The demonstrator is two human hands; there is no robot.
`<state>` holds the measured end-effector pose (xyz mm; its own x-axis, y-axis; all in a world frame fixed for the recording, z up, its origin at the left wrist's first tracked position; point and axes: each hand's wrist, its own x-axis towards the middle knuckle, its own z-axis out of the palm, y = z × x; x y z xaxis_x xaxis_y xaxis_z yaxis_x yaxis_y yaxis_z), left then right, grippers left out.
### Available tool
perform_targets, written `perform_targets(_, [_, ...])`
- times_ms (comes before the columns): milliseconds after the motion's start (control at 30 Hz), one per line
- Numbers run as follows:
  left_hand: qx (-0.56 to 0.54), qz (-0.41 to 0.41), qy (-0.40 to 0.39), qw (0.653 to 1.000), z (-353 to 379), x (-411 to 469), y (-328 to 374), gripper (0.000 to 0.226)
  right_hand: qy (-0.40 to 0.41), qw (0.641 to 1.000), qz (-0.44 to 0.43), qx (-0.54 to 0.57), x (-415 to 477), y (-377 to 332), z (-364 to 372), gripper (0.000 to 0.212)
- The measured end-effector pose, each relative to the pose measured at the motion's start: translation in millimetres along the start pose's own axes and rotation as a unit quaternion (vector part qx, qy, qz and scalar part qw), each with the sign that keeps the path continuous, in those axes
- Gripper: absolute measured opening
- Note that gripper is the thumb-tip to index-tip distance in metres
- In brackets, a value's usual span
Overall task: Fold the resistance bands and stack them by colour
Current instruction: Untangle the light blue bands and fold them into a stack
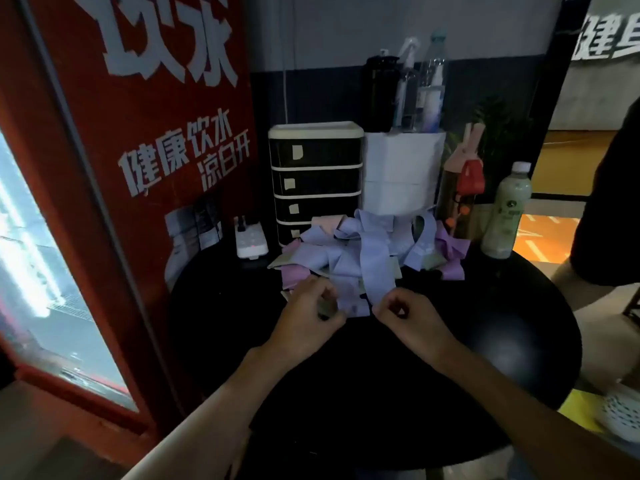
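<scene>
On the near half of the round black worktop (381, 393) no folded band and no colour stack lies, so I judge the task to be only at its start, with almost all folding and sorting left. The two hands work at the near edge of the heap, at about 12 o'clock from the worktop's middle. The left hand (308, 320) has its grip closed around a small olive-grey band (327, 308). The right hand (405, 317) has curled fingers, and its grip seems to pinch the lower end of a long lavender-blue band (372, 268) which runs up into the heap. Behind them is the tangled pile of flat elastic resistance bands (322, 252): lavender-blue, pink-lilac, olive and one peach piece. That makes four colours, but the bands overlap too much to be counted one by one. Farther back, at 10 o'clock, lies one white power strip (251, 242). At 11 o'clock stands one black drawer unit with cream frame (316, 174), where four drawers show. At 12 o'clock is one white cylindrical container (398, 174), and at 2 o'clock one pale green drink bottle (506, 216).
</scene>
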<state>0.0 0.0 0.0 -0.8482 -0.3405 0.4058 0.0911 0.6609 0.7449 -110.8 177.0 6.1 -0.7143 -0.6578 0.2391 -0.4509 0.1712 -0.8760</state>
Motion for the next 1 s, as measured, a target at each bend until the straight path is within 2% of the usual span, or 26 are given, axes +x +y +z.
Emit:
perform_targets(33, [0.058,0.033,0.011,0.998,3.3,-0.3,-1.4,0.018,0.009,0.998,-0.023,-0.051,2.6,5.2,1.7,0.015])
perform_targets(100, [0.136,0.059,0.030,0.989,8.0,1.8,-7.8,0.032,0.021,0.991,-0.046,-0.121,7.6,10.2,4.6,0.018])
perform_targets(167, [0.150,0.051,0.026,0.987,10.9,2.1,-8.4,0.041,0.017,0.983,-0.069,-0.167,11.5,10.3,12.7,0.023])
perform_targets(267, [0.160,0.072,0.030,0.984,12.0,3.1,-12.6,0.040,-0.001,0.964,-0.090,-0.252,18.3,13.1,20.4,0.036])
perform_targets(333, [0.164,0.075,0.028,0.983,11.7,4.6,-14.2,0.036,0.010,0.955,-0.112,-0.275,21.7,16.6,24.0,0.033])
perform_targets(433, [0.159,0.060,-0.007,0.985,12.6,5.4,-13.3,0.033,0.039,0.949,-0.120,-0.289,22.1,18.1,23.4,0.017])
perform_targets(533, [0.116,0.052,0.006,0.992,11.0,5.6,-9.8,0.035,0.048,0.952,-0.114,-0.278,23.7,16.7,23.2,0.011])
perform_targets(633, [0.068,0.052,0.043,0.995,7.5,3.6,-0.2,0.036,0.056,0.958,-0.135,-0.247,23.8,10.8,23.5,0.016])
perform_targets(700, [0.050,0.062,0.065,0.995,4.2,5.2,6.1,0.030,0.057,0.964,-0.153,-0.212,28.2,2.3,18.8,0.020])
perform_targets(867, [0.019,0.093,0.121,0.988,-14.1,28.5,34.6,0.006,0.066,0.967,-0.197,-0.149,41.4,-42.6,0.0,0.017])
perform_targets(1000, [-0.002,0.096,0.132,0.987,-31.5,44.9,61.7,0.009,0.070,0.976,-0.191,-0.074,48.6,-66.6,-13.3,0.010])
